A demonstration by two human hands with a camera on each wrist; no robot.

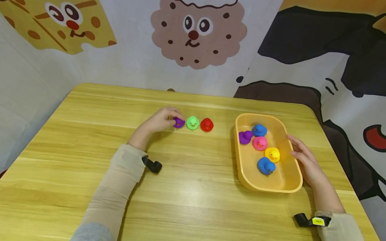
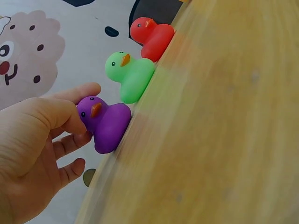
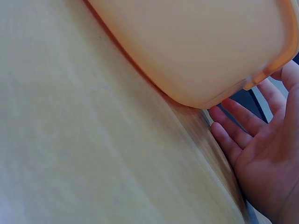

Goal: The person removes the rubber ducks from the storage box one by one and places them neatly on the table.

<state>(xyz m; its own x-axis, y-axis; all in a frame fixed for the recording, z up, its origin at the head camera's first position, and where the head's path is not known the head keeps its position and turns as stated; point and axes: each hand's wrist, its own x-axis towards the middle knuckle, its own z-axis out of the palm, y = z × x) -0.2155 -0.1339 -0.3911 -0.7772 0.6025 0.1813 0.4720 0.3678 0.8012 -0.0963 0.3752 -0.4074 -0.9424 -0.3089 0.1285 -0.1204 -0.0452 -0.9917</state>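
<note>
My left hand pinches a purple rubber duck by its head, thumb and forefinger on either side. This duck stands on the table at the left end of a short row, beside a green rubber duck and a red rubber duck. On the right, my right hand rests against the side of an orange plastic bin, its fingers fairly straight along the outer wall and the thumb at the rim. Inside the bin lie a purple duck, a pink duck, a yellow duck and two blue ducks.
The wooden table ends at the back against a wall covering printed with cartoon food figures. Each wrist carries a black camera mount, the left one hanging over the tabletop. The bin stands near the table's right edge.
</note>
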